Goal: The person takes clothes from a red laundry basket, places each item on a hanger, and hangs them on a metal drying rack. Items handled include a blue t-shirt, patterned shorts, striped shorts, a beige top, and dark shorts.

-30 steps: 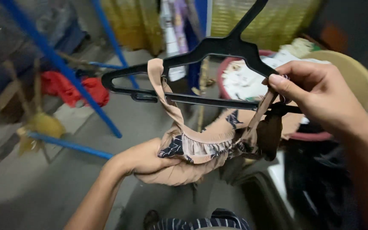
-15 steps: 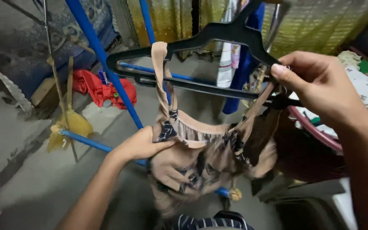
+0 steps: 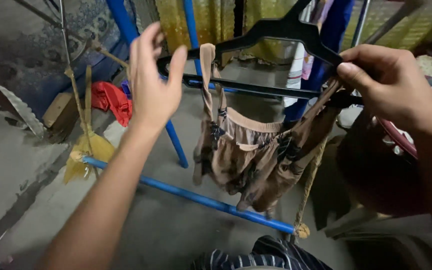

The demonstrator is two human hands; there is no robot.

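Hanger (image 3: 271, 35), black, sits upper centre of the frame, pinched at its right end by the right hand (image 3: 391, 90) so the tan garment (image 3: 251, 155) dangles by its straps, while the left hand (image 3: 151, 85) hovers empty beside it, fingers spread wide.

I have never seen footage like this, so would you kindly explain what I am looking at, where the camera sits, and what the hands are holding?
This is a single view from a camera worn on a person's head, looking down at their own two bare hands; there is no machine. The right hand pinches one end of a black plastic clothes hanger, together with a strap of the tan patterned garment that hangs from it. The left hand is raised and open beside the hanger's other end, holding nothing. Behind are a blue metal pipe frame, a yellow broom and a red cloth on the grey concrete floor.
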